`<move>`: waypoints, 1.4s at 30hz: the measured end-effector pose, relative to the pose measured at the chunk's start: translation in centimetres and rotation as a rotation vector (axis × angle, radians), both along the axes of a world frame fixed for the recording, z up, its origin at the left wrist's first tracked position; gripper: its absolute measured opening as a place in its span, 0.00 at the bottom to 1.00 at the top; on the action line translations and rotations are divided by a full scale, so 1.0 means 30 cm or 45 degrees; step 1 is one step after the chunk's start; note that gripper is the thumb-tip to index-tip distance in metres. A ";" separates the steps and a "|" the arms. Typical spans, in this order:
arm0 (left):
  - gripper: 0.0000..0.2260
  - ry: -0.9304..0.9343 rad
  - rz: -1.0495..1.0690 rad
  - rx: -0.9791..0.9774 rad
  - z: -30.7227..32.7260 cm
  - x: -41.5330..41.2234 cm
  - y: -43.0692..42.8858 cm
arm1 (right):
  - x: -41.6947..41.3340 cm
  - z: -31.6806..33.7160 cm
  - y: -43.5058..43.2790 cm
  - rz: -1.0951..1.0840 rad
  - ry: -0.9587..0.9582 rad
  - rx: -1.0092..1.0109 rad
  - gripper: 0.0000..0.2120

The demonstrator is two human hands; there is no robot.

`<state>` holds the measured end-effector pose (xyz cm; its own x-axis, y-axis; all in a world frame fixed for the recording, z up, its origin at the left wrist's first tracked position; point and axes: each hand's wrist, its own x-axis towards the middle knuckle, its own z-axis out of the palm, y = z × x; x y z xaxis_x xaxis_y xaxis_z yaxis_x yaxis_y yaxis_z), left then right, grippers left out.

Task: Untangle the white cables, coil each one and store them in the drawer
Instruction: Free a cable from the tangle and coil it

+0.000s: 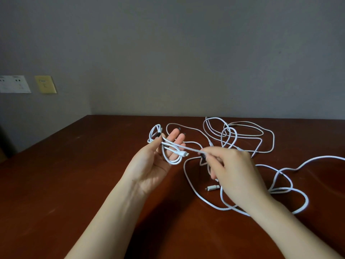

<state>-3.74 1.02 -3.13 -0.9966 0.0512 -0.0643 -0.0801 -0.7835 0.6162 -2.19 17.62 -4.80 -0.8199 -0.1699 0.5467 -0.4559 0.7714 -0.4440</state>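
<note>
White cable coil (172,160) hangs across the fingers of our left hand (155,165), palm up, thumb pinching it against the forefinger. Our right hand (235,169), just to the right, pinches the coil's taut strand (192,148). Farther right, tangled cables (242,135) sprawl over the brown table (74,174), with a loose plug (211,188) beside our right hand.

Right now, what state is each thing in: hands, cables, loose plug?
Left hand: palm up, thumb pinning the coil.
Coil: partly wound, one strand stretched to the right hand.
Right hand: fingers pinching that strand.
Far cables: tangled, on the table.
Near cable: loose loops, uncoiled.
Loose plug: lying free on the table.
</note>
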 end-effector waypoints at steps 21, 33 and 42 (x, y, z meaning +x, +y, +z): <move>0.11 0.092 0.378 -0.107 -0.031 -0.007 -0.007 | 0.080 -0.011 -0.064 0.413 0.045 0.548 0.09; 0.09 0.113 0.410 -0.257 -0.039 0.006 0.031 | 0.072 -0.036 -0.058 0.426 0.403 0.574 0.14; 0.08 0.122 0.350 -0.142 -0.017 -0.015 -0.032 | 0.011 -0.007 -0.001 0.133 0.369 0.369 0.10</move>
